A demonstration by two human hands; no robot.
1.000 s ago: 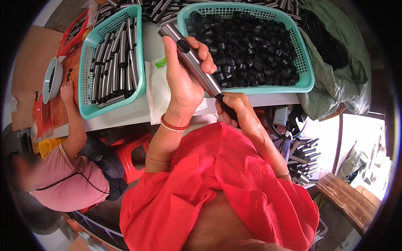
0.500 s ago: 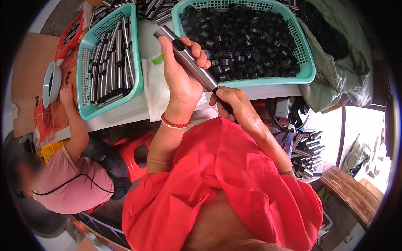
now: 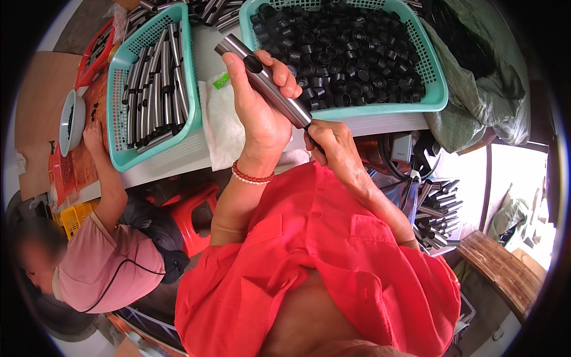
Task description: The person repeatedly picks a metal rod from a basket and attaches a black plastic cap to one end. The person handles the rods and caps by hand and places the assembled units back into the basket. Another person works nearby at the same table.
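Note:
My left hand is wrapped round a shiny metal tube, held slantwise with its open end up and to the left. A dark oval hole shows in its side near that end. At the tube's lower end, my right hand is closed on a slim black piece; the fingers hide most of it, and I cannot tell its kind. Just beyond my hands stands a turquoise basket heaped with small black caps. To the left, another turquoise basket holds metal tubes.
A white cloth lies between the baskets. At far left, a co-worker's hand rests near a pale bowl. A red stool, a greenish sack, more tubes and a wooden plank surround me.
The tube's upper end has shifted slightly left. My right hand has turned a little at the lower end, its fingers more curled. The co-worker's body has shifted slightly.

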